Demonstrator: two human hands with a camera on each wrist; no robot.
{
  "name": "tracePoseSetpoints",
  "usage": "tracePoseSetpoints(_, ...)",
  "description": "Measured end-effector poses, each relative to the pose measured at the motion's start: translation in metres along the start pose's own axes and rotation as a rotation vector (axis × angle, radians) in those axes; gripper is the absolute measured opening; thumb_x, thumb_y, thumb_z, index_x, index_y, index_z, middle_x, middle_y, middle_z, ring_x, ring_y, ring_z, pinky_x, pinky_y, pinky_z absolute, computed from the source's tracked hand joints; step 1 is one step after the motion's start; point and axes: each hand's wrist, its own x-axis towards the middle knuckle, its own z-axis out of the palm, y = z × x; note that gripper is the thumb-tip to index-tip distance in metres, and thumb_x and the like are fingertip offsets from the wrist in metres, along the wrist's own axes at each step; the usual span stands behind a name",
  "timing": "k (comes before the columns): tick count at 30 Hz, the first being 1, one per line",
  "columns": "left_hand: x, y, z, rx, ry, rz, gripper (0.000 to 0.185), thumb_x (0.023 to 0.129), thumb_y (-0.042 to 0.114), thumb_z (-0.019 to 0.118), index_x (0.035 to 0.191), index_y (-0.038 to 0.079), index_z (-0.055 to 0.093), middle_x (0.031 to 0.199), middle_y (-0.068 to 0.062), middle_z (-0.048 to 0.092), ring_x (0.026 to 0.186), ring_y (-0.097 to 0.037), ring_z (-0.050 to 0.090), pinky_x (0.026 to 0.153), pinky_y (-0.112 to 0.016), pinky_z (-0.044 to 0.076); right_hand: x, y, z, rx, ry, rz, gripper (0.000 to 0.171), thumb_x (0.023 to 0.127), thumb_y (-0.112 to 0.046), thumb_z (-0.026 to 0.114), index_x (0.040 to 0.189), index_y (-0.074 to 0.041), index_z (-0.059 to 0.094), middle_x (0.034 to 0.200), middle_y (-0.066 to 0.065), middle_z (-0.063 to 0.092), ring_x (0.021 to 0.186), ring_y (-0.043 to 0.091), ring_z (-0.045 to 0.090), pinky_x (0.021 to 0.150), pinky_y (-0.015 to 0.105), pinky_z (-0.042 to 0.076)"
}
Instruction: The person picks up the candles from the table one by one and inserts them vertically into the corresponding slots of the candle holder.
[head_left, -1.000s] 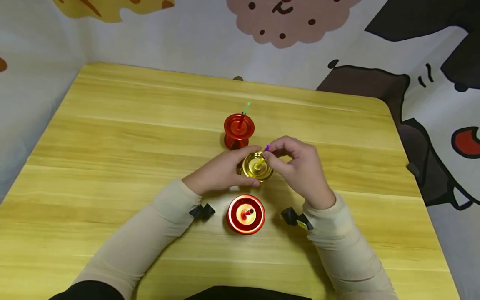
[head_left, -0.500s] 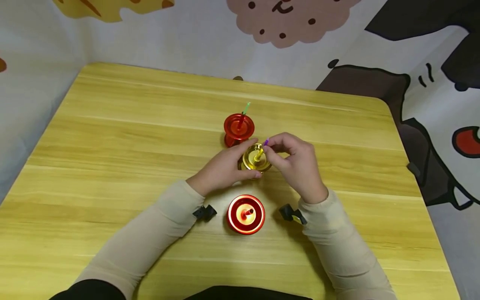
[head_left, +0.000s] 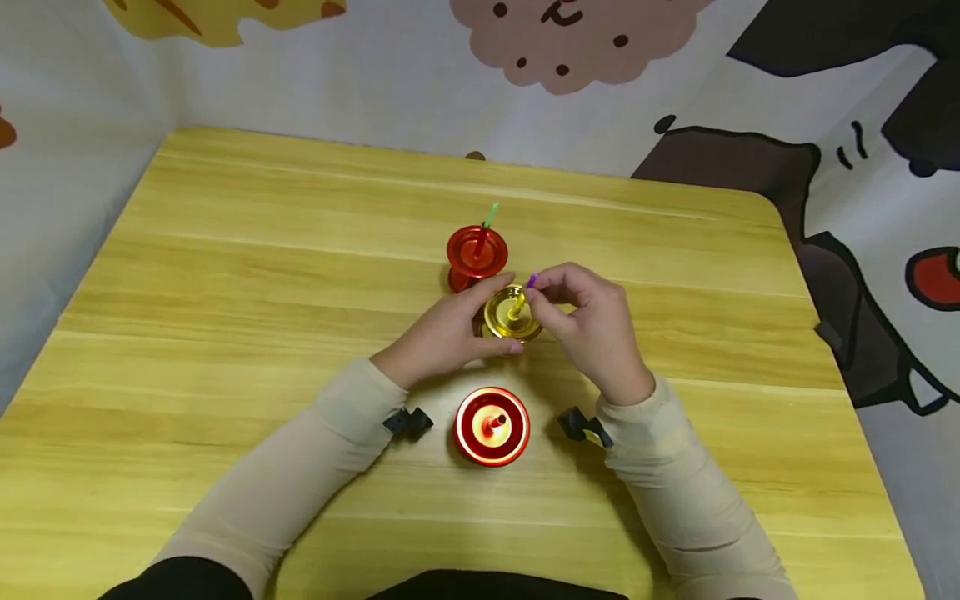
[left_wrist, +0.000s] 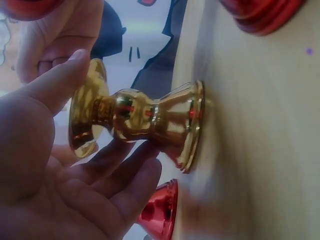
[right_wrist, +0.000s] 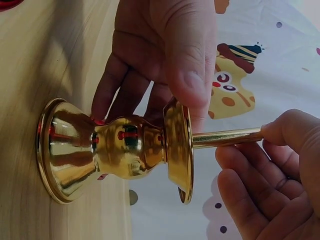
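L hand (head_left: 442, 337) reaches in from left, thumb near side, fingers far side, grip wrapped round upright gold holder (head_left: 498, 321) mid counter (head_left: 262, 250). R hand (head_left: 600, 325), angled in from right, pinches purple candle (head_left: 532, 281) at top of stem. Red holder w/ green candle (head_left: 491, 213) just beyond; 2nd red holder (head_left: 472, 454) nearer, apart from both hands.

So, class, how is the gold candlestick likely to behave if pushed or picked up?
The gold candlestick would probably stay stiff, as its glossy body looks hard. Its smooth, shiny surface may feel slippery. Its flared base should help steady it, but a push at the raised dish could tip it, as that sits well above the base.
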Motion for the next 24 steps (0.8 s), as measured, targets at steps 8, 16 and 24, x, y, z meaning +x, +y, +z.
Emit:
tracePoseSetpoints(8,-0.004,0.0,-0.01,-0.107,-0.033,-0.005,0.095,0.086,0.039,0.08,0.16,0.019,0.024,0.145,-0.006,0.053,0.128,-0.016,0.054,0.109,-0.035,0.042,0.001,-0.002,-0.003,-0.004,-0.021,0.011,0.006,0.088,0.0,0.074,0.093,0.001,0.071,0.092,0.007,0.073,0.079,0.016,0.07,0.074,0.023,0.057)
tracePoseSetpoints(16,-0.018,0.006,-0.026,-0.206,-0.083,-0.042,0.079,0.088,0.033,0.079,0.148,0.012,0.033,0.142,-0.007,0.052,0.127,-0.022,0.056,0.104,-0.035,0.047,-0.003,-0.001,-0.019,-0.112,-0.073,0.086,0.004,0.091,-0.006,0.073,0.094,-0.003,0.073,0.091,0.003,0.073,0.085,0.015,0.069,0.076,0.031,0.057)
tracePoseSetpoints(24,-0.029,0.012,-0.044,-0.203,-0.172,-0.069,0.062,0.084,0.033,0.083,0.128,0.014,0.043,0.131,-0.008,0.053,0.119,-0.03,0.062,0.099,-0.04,0.051,-0.006,0.005,-0.042,-0.242,-0.231,0.178,0.007,0.091,-0.014,0.075,0.094,-0.008,0.074,0.091,0.001,0.073,0.084,0.018,0.068,0.075,0.04,0.055)
